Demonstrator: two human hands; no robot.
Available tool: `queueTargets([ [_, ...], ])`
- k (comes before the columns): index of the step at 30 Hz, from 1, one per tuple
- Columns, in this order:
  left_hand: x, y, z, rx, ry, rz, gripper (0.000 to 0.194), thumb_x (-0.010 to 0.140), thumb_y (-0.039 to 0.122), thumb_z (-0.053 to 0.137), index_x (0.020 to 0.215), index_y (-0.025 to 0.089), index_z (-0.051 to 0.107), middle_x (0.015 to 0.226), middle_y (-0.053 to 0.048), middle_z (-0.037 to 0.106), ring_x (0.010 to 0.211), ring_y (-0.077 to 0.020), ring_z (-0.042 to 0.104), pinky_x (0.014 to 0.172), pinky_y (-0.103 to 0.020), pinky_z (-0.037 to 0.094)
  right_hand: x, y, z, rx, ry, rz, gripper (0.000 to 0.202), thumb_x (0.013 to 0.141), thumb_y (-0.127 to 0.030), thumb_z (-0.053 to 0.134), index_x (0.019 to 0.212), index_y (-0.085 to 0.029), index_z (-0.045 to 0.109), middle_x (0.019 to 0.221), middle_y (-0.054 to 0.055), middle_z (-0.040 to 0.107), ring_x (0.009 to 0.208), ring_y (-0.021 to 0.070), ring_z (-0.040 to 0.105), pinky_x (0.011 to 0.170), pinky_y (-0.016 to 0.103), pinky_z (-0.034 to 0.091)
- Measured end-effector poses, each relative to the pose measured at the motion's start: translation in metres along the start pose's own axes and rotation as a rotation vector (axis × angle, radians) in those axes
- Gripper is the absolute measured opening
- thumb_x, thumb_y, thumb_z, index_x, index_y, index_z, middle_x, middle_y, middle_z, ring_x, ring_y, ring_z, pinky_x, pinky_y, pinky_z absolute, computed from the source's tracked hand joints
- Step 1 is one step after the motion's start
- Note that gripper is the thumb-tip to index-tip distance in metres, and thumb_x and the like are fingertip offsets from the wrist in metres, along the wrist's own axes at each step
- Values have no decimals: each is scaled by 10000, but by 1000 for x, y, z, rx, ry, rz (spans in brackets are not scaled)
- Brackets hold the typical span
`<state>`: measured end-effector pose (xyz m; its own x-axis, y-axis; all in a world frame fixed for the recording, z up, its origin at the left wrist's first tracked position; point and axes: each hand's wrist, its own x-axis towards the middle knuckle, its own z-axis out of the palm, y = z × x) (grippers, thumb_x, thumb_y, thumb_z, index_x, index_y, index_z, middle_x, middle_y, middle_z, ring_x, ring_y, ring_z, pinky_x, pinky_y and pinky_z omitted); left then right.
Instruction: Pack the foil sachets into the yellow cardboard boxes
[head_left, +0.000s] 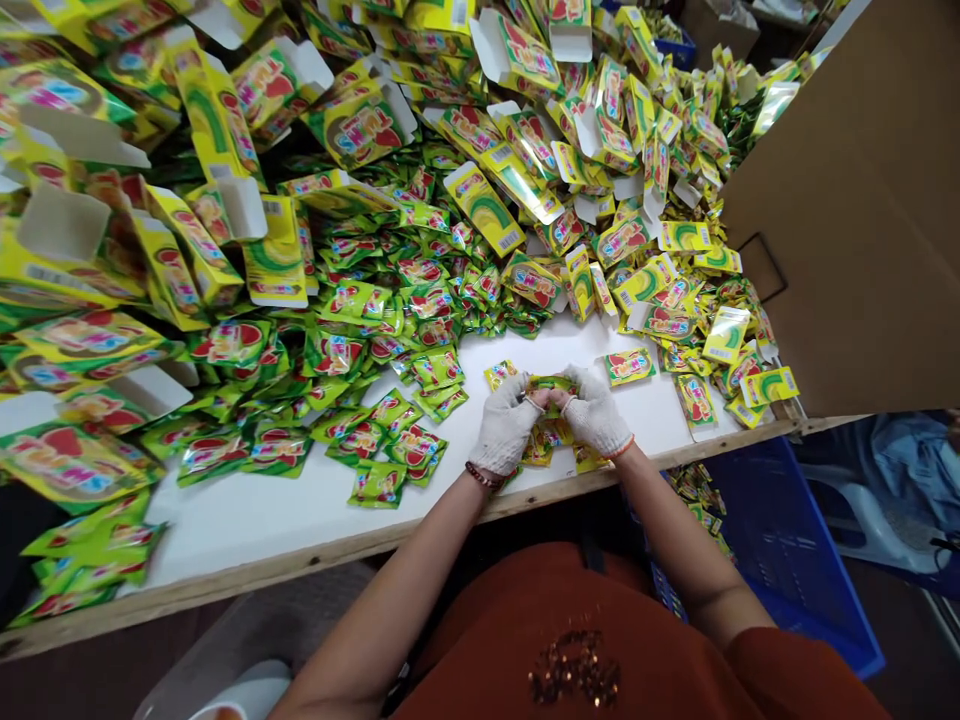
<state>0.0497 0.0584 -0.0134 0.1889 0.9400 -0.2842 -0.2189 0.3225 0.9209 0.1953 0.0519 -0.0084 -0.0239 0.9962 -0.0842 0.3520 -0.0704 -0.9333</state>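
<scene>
Near the table's front edge, my left hand (504, 428) and my right hand (598, 412), both in white knit gloves with bare thumb tips, come together. Their fingers are closed on a small yellow-and-green candy package (552, 383), mostly covered; I cannot tell whether it is a box or a sachet. Under and between the hands lie several yellow packages (544, 445). Another package (499, 374) sits just beyond my left hand. To the right of my right hand, a candy box (628, 367) lies flat. Green candy sachets (397, 440) are spread to the left.
Heaps of yellow candy boxes (495, 205), many with flaps up, and green sachets cover the back and left of the white table (247, 515). A large brown cardboard carton (855, 230) stands at the right. Below the wooden edge is a blue crate (787, 550) with small packages inside.
</scene>
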Motion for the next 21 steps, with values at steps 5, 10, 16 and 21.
queueTargets([
  [5, -1, 1, 0, 180, 39, 3, 466, 782, 455, 684, 1122, 163, 559, 927, -55, 658, 815, -182, 632, 746, -324, 527, 21, -5, -24, -314, 257, -159, 72, 794, -235, 590, 840, -200, 633, 1065, 82, 616, 1071, 238, 559, 949, 366, 450],
  [10, 3, -1, 0, 199, -16, -44, 421, 790, 485, 651, 1045, 154, 604, 935, -67, 633, 843, -193, 626, 747, -334, 533, 72, 18, -56, -540, 413, -171, 67, 731, -194, 623, 794, -198, 645, 1102, 110, 610, 1088, 256, 528, 998, 396, 411],
  [16, 2, -6, -4, 388, 42, 161, 364, 819, 399, 622, 1091, 157, 605, 1064, -105, 649, 908, -208, 640, 806, -362, 538, 75, 19, -82, -285, 519, -53, 156, 775, -291, 574, 856, -172, 634, 806, 36, 630, 777, 192, 554, 778, 325, 476],
  [21, -6, -2, -3, 941, -20, 779, 550, 815, 335, 648, 1325, 196, 496, 1422, -182, 488, 1377, -330, 392, 1140, -566, 273, 16, -17, -93, -281, 168, -28, 122, 766, -275, 614, 817, -171, 652, 752, 17, 606, 738, 175, 534, 694, 296, 450],
])
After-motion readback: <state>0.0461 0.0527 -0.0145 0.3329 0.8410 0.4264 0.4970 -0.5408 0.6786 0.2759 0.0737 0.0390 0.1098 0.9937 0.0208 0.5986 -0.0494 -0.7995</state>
